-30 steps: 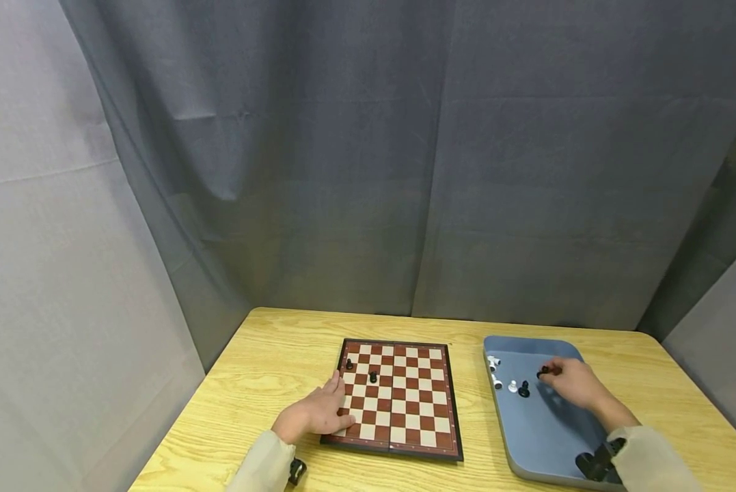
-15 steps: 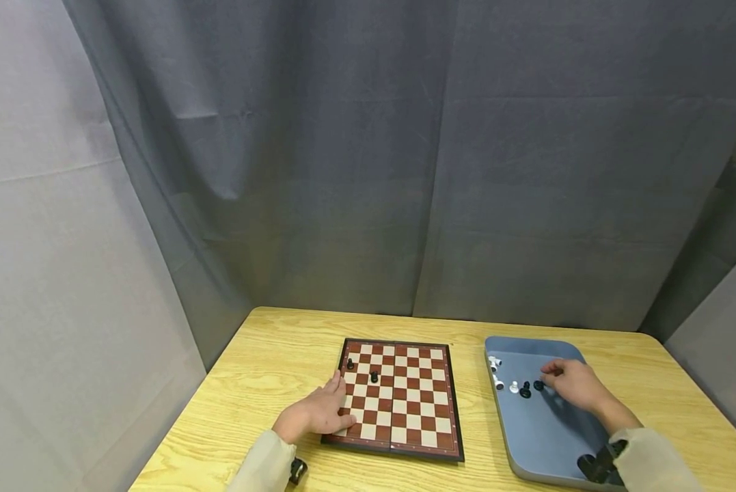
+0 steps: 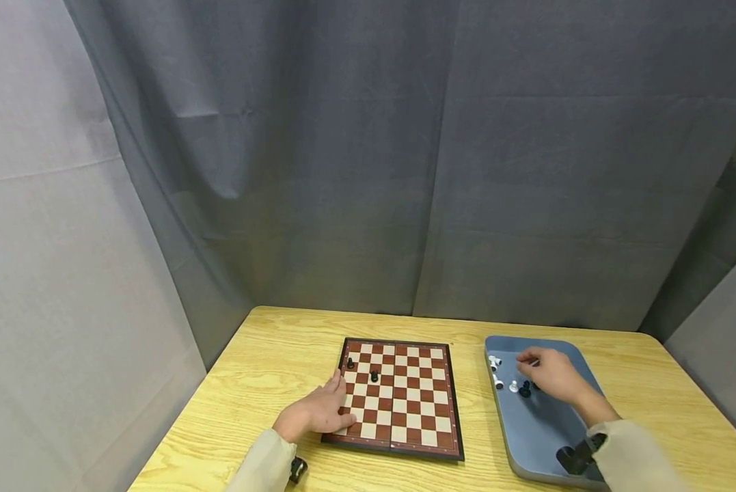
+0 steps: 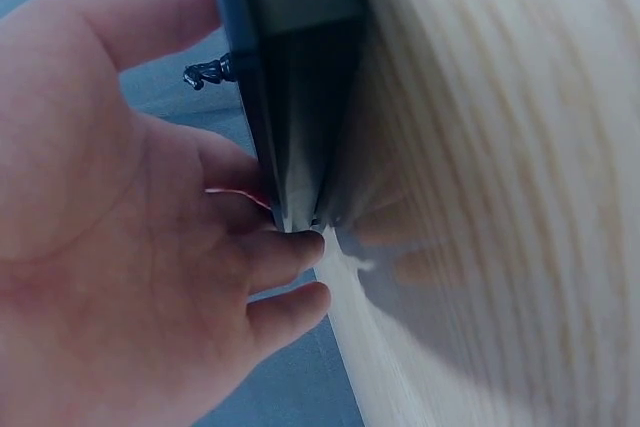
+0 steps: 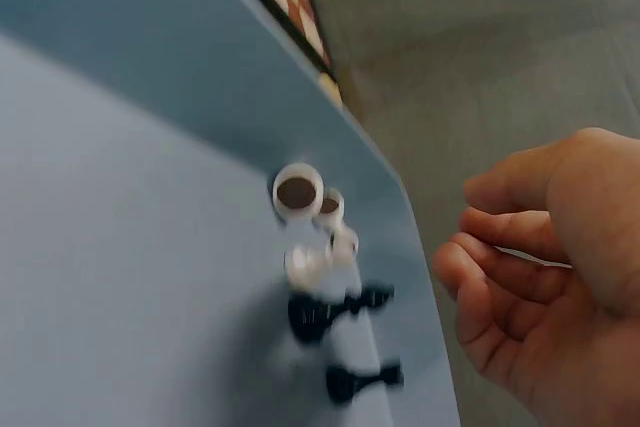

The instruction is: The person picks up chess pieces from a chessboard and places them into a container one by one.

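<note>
Fingers (image 5: 520,182) of the right hand (image 3: 554,374) over the tray (image 3: 542,441), visibly empty in right-wrist view only.

Red-and-cream checkered chessboard (image 3: 418,400), blue tray (image 3: 530,441)

The dark grey cloth curtain (image 3: 343,150) across the top of the head view is matt, with soft folds. Below it, the yellow wooden table with wavy lines (image 3: 263,383) looks smooth. At lower right, the blue-grey tray with round corners (image 3: 536,437) looks like smooth matt plastic. In the left wrist view, the small black chess piece (image 4: 206,72) looks like shiny plastic
</note>
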